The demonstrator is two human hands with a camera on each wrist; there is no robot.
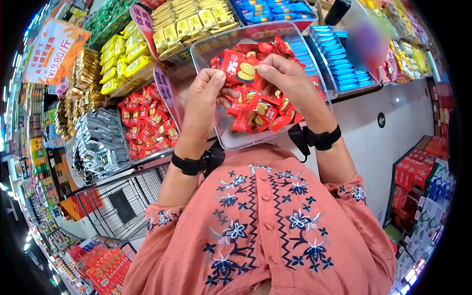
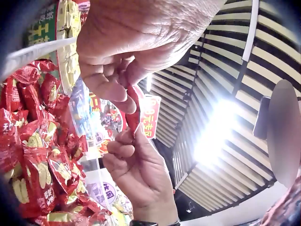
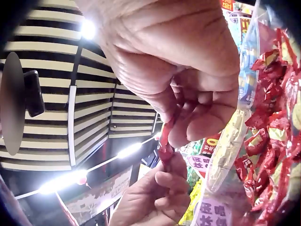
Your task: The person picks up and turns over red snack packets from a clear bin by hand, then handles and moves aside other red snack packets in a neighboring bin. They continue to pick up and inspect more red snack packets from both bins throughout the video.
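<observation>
Red biscuit packet (image 1: 242, 70) sits pinched at its two side edges between the left hand (image 1: 203, 101) and right hand (image 1: 285, 78), held up over the clear bin (image 1: 295, 34) of matching packets, so I'd keep both pinches firm and level.

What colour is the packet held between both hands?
Red, with a biscuit picture; the packet shows best in the head view.

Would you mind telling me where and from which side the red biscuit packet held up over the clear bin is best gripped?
Probably by its flat sealed side edges, one from each side. The red biscuit packet is held upright, facing the person, the left hand and right hand each pinching an edge, which keeps pressure off the biscuit in the middle.
</observation>
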